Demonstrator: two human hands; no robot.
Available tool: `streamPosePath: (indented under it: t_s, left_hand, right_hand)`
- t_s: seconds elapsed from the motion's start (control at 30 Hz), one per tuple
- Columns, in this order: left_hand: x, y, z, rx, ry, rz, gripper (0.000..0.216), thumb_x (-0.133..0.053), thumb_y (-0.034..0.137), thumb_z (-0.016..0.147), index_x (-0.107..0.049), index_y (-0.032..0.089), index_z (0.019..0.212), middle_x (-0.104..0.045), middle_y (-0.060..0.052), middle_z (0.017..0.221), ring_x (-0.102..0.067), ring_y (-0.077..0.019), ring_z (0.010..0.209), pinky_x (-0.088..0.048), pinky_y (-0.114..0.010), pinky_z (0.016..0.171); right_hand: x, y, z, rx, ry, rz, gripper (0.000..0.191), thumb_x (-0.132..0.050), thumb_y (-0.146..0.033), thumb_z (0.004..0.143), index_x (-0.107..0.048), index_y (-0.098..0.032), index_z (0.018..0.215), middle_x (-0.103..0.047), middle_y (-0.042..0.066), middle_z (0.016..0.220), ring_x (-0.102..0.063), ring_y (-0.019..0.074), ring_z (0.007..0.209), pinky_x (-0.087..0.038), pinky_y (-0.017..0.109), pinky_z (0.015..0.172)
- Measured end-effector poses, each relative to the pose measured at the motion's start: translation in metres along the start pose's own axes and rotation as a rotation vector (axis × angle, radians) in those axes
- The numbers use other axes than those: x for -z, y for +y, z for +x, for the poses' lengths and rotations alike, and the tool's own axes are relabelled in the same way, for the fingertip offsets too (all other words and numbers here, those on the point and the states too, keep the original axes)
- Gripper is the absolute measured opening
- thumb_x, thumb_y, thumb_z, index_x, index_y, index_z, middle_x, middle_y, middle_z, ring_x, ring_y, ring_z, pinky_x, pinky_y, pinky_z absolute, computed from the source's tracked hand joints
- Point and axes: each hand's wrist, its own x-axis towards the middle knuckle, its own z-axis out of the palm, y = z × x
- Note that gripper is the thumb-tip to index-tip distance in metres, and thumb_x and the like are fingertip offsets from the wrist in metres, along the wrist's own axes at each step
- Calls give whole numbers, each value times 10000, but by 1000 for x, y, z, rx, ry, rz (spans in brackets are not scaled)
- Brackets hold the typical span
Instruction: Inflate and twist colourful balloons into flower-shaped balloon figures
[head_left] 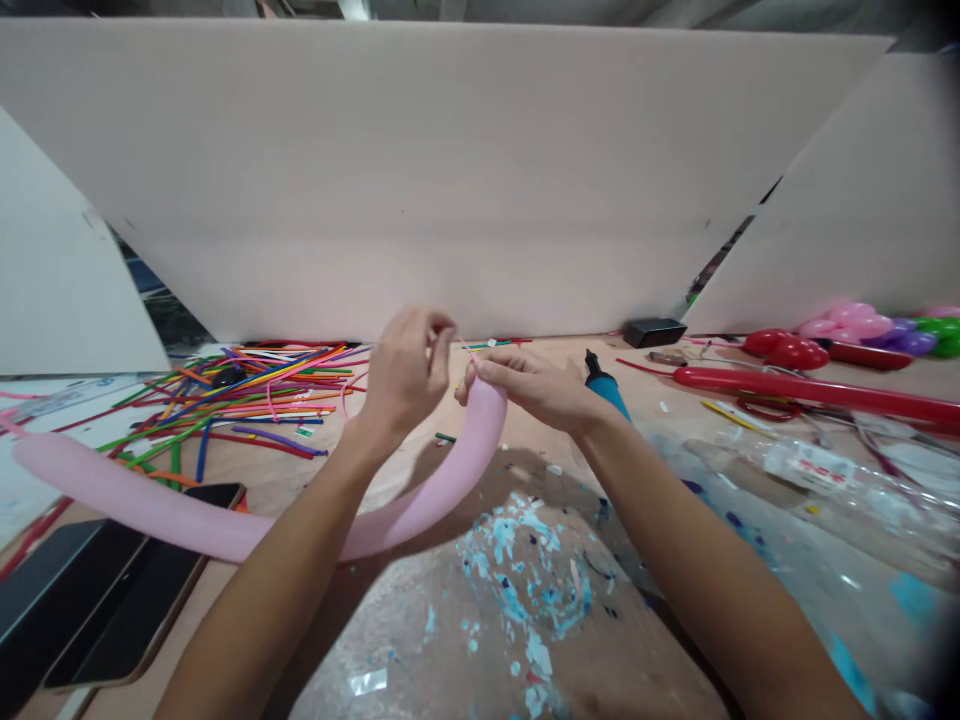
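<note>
A long pink modelling balloon (457,480), inflated, curves from the left side of the table under my left forearm and up to my hands. My right hand (525,380) pinches it near its upper end, thumb on top. From there a thin stretched pink neck runs up to the fingertips of my left hand (412,365), which are closed on it. Beyond my right wrist lies a blue hand pump (605,385) with a black nozzle.
Uninflated balloons (255,395) lie in a pile at left, near dark phones (127,590). A red balloon (810,390), a plastic bottle (832,470) and a black box (654,332) are at right. White boards (450,180) stand behind. Blue scraps (525,560) litter the front.
</note>
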Motion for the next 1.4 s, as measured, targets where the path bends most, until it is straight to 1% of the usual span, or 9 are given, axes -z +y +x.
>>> streamPosePath:
  t_s: [0.1, 0.2, 0.33, 0.43, 0.67, 0.93, 1.2, 1.3, 1.4]
  left_hand:
    - [-6, 8, -3, 97, -195, -216, 201, -433, 301, 948, -543, 172, 1058, -650, -80, 1005, -607, -164, 884, -478, -293, 760]
    - [-4, 4, -5, 271, -416, -278, 568, -486, 511, 903, -378, 192, 1360, -604, -133, 1243, -631, -200, 961, -502, -318, 758]
    - [-2, -6, -7, 280, -788, -85, 594, -460, 633, 858, -523, 211, 1271, -671, -107, 1137, -644, -249, 927, -485, -374, 783]
    - [-10, -1, -11, 217, -877, 29, 564, -353, 613, 903, -554, 187, 1212, -692, -125, 1060, -645, -275, 924, -476, -380, 765]
    - [-33, 15, -24, 108, -822, 135, 604, -328, 649, 910, -515, 159, 1211, -705, -152, 999, -665, -294, 862, -465, -355, 670]
    - [-29, 11, -24, -68, -725, 239, 368, -390, 492, 954, -560, 212, 1121, -716, -92, 1017, -676, -260, 881, -452, -325, 676]
    - [-21, 10, -20, -78, -751, 265, 287, -416, 415, 954, -605, 220, 1045, -704, -78, 989, -649, -252, 865, -457, -336, 708]
    - [-22, 20, -14, -1, -613, 280, 417, -479, 466, 924, -528, 217, 1254, -634, -126, 1188, -580, -296, 1064, -461, -416, 871]
    - [-24, 56, -29, -11, -500, 118, 423, -471, 270, 925, -481, 214, 1344, -473, -153, 1397, -408, -323, 1292, -354, -510, 1055]
  right_hand:
    - [2, 6, 7, 153, 252, 134, 265, -650, -448, 853, -670, -184, 836, -630, -14, 738, -577, 93, 666, -465, 205, 653]
    - [7, 5, 12, 338, 544, 319, 225, -678, -419, 819, -639, -197, 829, -671, -1, 795, -628, 122, 725, -508, 248, 704]
    - [14, -4, 13, 387, 831, 581, 171, -617, -362, 824, -572, -207, 766, -652, -16, 707, -643, 142, 677, -545, 298, 686]
    - [16, -6, 12, 299, 932, 703, 305, -495, -387, 867, -493, -203, 624, -515, -40, 512, -542, 121, 479, -521, 283, 556]
    - [21, -6, 8, 255, 1010, 878, 424, -378, -264, 853, -187, -215, 478, -210, -68, 344, -251, 92, 288, -356, 252, 355]
    - [25, 3, 3, 257, 737, 1006, 482, -394, -232, 855, -76, -208, 493, -114, -76, 330, -85, 63, 278, -159, 192, 283]
    - [19, 2, 6, 205, 756, 1031, 471, -364, -217, 854, -41, -209, 511, -113, -69, 327, -89, 65, 290, -174, 184, 281]
    - [28, 4, 7, 277, 877, 960, 446, -383, -241, 845, -78, -207, 520, -154, -75, 346, -179, 69, 287, -314, 201, 330]
    - [48, 13, 5, 353, 1033, 830, 401, -410, -292, 810, -138, -206, 528, -226, -75, 378, -324, 83, 324, -447, 238, 432]
